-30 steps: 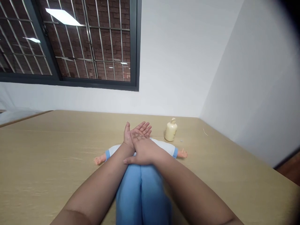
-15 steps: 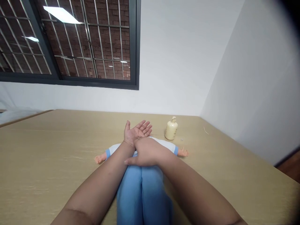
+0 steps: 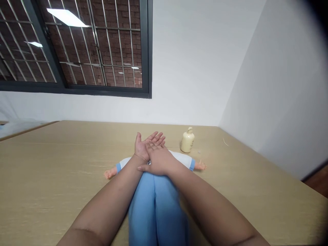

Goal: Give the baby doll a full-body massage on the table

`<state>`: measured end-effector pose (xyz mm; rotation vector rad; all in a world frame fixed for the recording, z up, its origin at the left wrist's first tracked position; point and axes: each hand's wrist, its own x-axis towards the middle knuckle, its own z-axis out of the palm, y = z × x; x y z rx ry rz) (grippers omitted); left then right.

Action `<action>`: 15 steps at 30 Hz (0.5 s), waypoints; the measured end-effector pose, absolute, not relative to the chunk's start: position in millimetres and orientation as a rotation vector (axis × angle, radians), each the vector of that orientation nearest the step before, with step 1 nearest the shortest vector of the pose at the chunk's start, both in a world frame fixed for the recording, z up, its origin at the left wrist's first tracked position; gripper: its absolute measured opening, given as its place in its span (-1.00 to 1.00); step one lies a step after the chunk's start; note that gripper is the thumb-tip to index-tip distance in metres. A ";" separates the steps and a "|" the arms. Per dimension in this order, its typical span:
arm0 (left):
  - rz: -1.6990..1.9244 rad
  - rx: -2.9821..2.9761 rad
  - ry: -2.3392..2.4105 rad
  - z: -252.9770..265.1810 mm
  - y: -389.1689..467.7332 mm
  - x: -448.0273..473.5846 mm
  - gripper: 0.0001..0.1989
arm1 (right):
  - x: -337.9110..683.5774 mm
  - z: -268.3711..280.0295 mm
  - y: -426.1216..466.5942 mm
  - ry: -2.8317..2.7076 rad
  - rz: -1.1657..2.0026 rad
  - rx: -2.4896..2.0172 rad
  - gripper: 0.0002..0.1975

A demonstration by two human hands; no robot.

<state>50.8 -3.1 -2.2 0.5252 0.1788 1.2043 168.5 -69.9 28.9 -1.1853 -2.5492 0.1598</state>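
Observation:
My left hand [image 3: 141,147] is turned palm up with its fingers stretched out, above the chest of a doll. Across its palm and wrist lies my right hand [image 3: 159,158], palm down, fingers extended and thumb apart. Under both hands the doll [image 3: 181,158] lies on its back, its arms spread to the sides in a white top with light blue cuffs. Its head is hidden behind my hands. Blue trouser legs [image 3: 147,205], seemingly the doll's, run toward me between my forearms.
A cream pump bottle [image 3: 188,141] stands on the wooden tabletop [image 3: 77,164], beyond the doll's right-side arm in view. A small whitish scrap and a thin strand lie near it. Behind are a white wall [image 3: 189,68] and a barred window [image 3: 102,44].
My right hand has slid forward from the left wrist onto the left palm, and its fingers now show stretched out. The left hand, doll and bottle stay nearly in place.

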 end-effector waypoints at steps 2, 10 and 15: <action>1.190 0.526 0.166 -2.2 -2.7 50.5 -0.13 | 168.2 32.9 -73.9 -2.545 0.096 -1.286 0.03; 1.194 0.501 0.151 -1.8 -0.8 51.6 -0.12 | 168.3 60.7 -108.6 -2.691 0.170 -1.304 -0.26; 1.194 0.533 0.122 -4.2 0.7 51.3 -0.09 | 165.7 52.1 -104.3 -2.673 0.250 -1.100 0.00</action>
